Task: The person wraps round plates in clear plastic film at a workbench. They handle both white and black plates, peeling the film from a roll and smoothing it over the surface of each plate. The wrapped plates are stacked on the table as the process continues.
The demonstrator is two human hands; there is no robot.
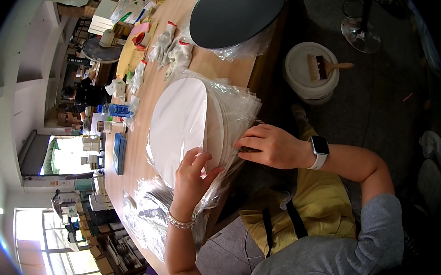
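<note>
A stack of round white discs (178,120) lies on the wooden table in front of me, with loose clear plastic bags (241,108) around it and sticking out at its right side. My left hand (193,177), with a bracelet at the wrist, is at the near edge of the top disc. Its fingers bend over that edge and the thumb sits to the right. At the stack's right side my right hand (270,147), wearing a watch, has its fingertips pressed together on the edge of the clear plastic. Its fingertips are partly hidden.
A large black disc (237,13) on plastic lies farther along the table (148,91). Work gloves (176,56) lie behind the stack, crumpled clear plastic (157,213) to its left. Beside the table stand a white-lidded bucket (302,63) bearing a brush (320,67), and a stool (367,12).
</note>
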